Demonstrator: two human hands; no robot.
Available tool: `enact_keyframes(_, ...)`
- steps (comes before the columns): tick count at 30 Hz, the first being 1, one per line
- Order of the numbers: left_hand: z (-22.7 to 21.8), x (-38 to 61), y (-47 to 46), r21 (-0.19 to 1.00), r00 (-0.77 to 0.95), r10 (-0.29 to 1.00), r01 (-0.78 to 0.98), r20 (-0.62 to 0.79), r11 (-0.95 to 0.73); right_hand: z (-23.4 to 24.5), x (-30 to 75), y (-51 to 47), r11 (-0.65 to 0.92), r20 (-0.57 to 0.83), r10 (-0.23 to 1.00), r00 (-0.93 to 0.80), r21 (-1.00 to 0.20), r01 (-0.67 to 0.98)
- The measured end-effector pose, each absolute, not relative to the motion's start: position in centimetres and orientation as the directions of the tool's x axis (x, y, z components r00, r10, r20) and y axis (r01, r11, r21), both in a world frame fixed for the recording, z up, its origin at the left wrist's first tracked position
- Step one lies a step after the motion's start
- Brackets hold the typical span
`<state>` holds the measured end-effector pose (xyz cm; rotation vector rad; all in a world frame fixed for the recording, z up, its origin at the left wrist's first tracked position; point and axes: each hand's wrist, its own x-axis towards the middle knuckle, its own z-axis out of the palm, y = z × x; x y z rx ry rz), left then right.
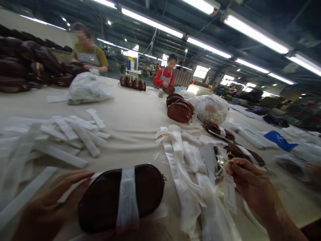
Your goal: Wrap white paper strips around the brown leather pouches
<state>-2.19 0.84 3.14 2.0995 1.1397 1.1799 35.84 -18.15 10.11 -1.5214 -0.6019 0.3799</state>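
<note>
A dark brown zippered pouch lies in front of me, with a white paper band around its middle. At its left end rests my left hand, fingers stretched and apart, close against the pouch edge. My right hand is closed in a pinch beside what looks like a tape dispenser with shiny metal parts. Whatever sits between those fingertips is too small to make out. A clear strip shows just below them. Long white strips lie in a heap between the pouch and the dispenser.
Loose white strips cover the table's left. Banded pouches, brown pouches and a clear plastic bundle stand at right. A white plastic bag and piled brown bags lie farther left. Two co-workers work across the table.
</note>
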Motion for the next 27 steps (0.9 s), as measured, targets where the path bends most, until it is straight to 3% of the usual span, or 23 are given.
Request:
enact_keyframes(3,5.1,0.7,-1.5,0.8,0.549,0.731,0.173,0.406,-0.574,9.3,30.9,-15.9,0.05,0.083,0.71,0.7,-0.996,0.067)
enact_keyframes(5,6.0,3.5,-3.1,0.856,0.605,0.702,0.063,0.376,-0.513,8.4,28.1,-14.6,0.017,0.027,0.791,0.611,-1.0,0.023)
enact_keyframes(9,5.8,7.0,-4.6,0.9,0.641,0.7,0.034,0.315,-0.435,6.8,23.7,-13.0,-0.057,-0.056,0.9,0.432,-0.998,-0.011)
enact_keyframes(14,5.1,6.5,-4.8,0.924,0.654,0.705,0.024,0.273,-0.381,5.8,21.3,-12.0,-0.126,-0.12,0.937,0.327,-0.992,-0.003)
enact_keyframes(18,5.7,5.2,-4.2,0.996,0.646,0.763,0.061,0.015,-0.072,5.1,21.1,-11.6,-0.143,-0.136,0.949,0.286,-0.99,0.005)
enact_keyframes(21,6.5,4.3,-3.5,0.978,0.666,0.726,0.027,-0.172,0.207,4.7,20.7,-11.5,-0.12,-0.082,0.959,0.27,-0.984,0.128)
enact_keyframes(24,7.3,3.5,-2.7,0.937,0.685,0.697,-0.062,-0.21,0.343,4.7,19.5,-11.2,-0.099,-0.039,0.976,0.212,-0.956,0.277)
enact_keyframes(27,7.8,3.0,-2.1,0.909,0.693,0.692,-0.129,-0.203,0.395,4.4,18.0,-10.8,-0.112,-0.101,0.993,0.058,-0.967,0.227)
